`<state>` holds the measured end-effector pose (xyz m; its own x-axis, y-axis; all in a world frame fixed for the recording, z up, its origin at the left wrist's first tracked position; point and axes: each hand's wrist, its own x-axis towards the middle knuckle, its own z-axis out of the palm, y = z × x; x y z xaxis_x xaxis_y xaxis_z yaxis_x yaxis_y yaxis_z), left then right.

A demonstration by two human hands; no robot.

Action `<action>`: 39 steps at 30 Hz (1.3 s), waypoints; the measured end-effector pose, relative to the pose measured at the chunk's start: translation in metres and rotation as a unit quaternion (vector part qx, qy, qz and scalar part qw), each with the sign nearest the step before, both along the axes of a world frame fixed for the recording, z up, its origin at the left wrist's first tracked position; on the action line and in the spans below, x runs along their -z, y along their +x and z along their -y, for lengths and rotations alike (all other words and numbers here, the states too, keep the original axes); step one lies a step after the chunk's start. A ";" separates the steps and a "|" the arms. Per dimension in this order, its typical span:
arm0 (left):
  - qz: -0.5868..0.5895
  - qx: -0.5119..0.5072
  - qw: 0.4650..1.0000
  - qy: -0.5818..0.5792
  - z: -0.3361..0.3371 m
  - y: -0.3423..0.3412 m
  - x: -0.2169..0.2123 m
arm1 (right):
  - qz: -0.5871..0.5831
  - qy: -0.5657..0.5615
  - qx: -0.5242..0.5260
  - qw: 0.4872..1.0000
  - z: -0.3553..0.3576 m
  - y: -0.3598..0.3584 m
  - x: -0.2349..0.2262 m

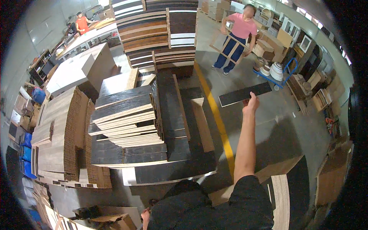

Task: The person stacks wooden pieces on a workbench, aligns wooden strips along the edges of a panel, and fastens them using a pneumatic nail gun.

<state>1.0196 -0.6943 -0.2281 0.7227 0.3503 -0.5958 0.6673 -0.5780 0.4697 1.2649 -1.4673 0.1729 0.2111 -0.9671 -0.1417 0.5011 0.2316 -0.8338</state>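
Observation:
My right arm reaches forward, and my right hand [251, 103] grips a long dark board [245, 94] by its near edge, thumb on top. The board hangs in the air over the floor, roughly level, its light cut edge showing at the near left. Down by my body, my left hand [145, 215] shows only in part beside my dark clothing; its fingers are mostly hidden. To the left of the held board stands a stack of black-faced boards [126, 126] with pale edges, the upper ones fanned unevenly.
A person in a pink top [243, 25] stands ahead, holding a wooden frame [228, 48]. A blue trolley [274, 74] carries white round items. Brown panels [57, 134] are stacked at left, with a tall pile of boards [157, 27] behind. A yellow line [214, 107] crosses the floor.

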 end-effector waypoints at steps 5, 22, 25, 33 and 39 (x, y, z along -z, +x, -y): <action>0.013 -0.152 0.980 -0.126 0.003 -0.002 -0.002 | 0.031 0.010 0.027 0.999 0.003 0.002 0.004; -0.006 -0.133 0.986 -0.103 0.015 -0.002 -0.051 | 0.097 0.075 0.020 0.992 -0.004 -0.003 0.017; -0.086 -0.083 0.990 -0.081 -0.015 0.004 0.003 | 0.060 0.070 0.062 0.994 0.009 -0.011 0.018; 0.088 -0.076 0.984 -0.136 -0.006 -0.023 0.013 | 0.045 0.030 0.232 0.971 0.052 -0.037 0.018; -0.008 -0.206 0.957 -0.206 -0.003 -0.012 0.008 | 0.090 -0.023 0.218 0.972 0.079 -0.094 0.027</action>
